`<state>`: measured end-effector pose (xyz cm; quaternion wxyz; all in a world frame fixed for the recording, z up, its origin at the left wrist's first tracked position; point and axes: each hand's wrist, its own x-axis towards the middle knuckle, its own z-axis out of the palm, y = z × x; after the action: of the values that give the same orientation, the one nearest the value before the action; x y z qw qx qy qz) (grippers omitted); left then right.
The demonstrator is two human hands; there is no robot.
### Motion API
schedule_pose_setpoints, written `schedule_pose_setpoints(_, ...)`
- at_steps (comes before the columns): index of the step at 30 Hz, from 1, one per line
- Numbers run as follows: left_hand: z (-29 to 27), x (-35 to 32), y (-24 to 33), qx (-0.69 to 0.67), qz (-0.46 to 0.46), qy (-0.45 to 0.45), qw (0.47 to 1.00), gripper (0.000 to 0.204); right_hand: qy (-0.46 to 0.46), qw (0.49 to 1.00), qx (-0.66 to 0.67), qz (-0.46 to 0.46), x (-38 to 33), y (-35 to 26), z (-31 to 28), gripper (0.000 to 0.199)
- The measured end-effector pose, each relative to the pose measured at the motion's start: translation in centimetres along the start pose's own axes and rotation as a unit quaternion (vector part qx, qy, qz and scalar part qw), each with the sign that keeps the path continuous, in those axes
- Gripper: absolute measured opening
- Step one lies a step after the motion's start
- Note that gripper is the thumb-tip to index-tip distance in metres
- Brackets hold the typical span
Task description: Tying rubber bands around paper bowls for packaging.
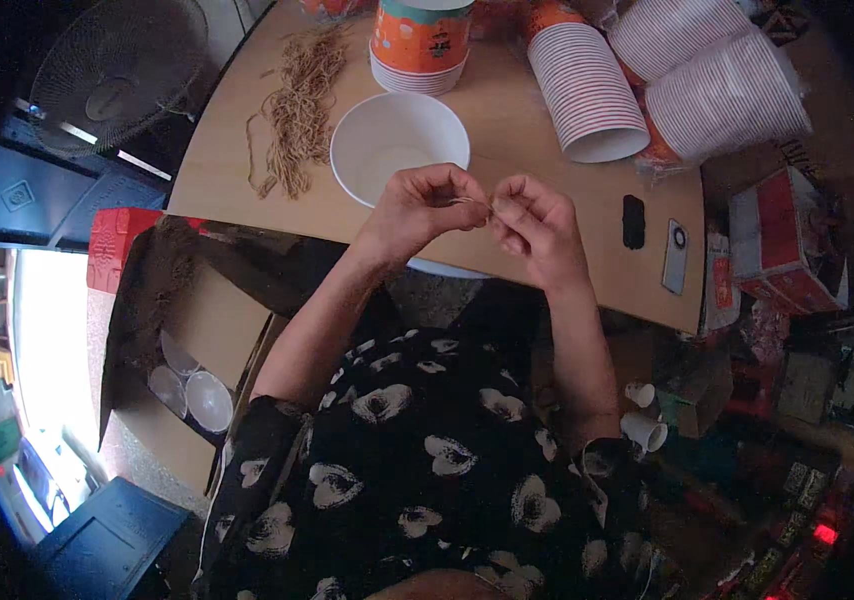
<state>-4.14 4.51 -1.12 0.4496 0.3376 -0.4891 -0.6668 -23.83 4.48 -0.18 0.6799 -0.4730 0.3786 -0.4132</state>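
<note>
The thin tan band (469, 201) ran left-to-right between the 2 pinching hands, left hand (425, 205) and right hand (537, 225), fingertips nearly touching (just below the white bowl (387, 135)).

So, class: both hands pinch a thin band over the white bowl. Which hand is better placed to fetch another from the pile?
Probably the left hand: the pile of bands lies on its side, beyond the white bowl; the right hand would cross over.

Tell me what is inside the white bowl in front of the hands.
The white bowl looks empty: only its bare white inside shows. The left hand covers its near rim, so that part stays hidden.
</note>
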Motion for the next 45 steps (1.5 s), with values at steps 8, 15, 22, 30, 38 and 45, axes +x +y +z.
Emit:
schedule_pose_setpoints(8,0.0,0.0,-0.5,-0.026,0.033,-0.019,0.999,0.01,0.022,0.997,0.057,0.048,-0.2,0.3,-0.8,0.022)
schedule_pose_setpoints(15,-0.3,0.0,-0.3,-0.007,0.024,-0.02,0.999,0.01,0.018,0.996,-0.084,0.017,-0.3,-1.3,-0.2,0.017)
schedule_pose_setpoints(22,-0.3,0.0,-0.6,0.021,0.034,-0.031,0.999,0.013,-0.024,0.991,-0.133,0.008,0.1,-1.3,-0.8,0.017)
schedule_pose_setpoints(30,0.0,0.0,-0.1,0.053,0.033,-0.001,0.998,0.028,0.031,0.997,-0.051,0.056,-0.3,-1.5,-0.4,0.024)
schedule_pose_setpoints(38,0.3,0.1,0.0,0.062,0.054,-0.006,0.997,0.031,-0.027,0.986,-0.163,0.027,0.4,-0.7,-1.3,0.016)
schedule_pose_setpoints(45,0.1,-0.4,1.3,0.034,-0.018,-0.005,0.999,0.039,0.008,0.998,-0.04,0.043,0.1,-0.8,-0.9,0.012)
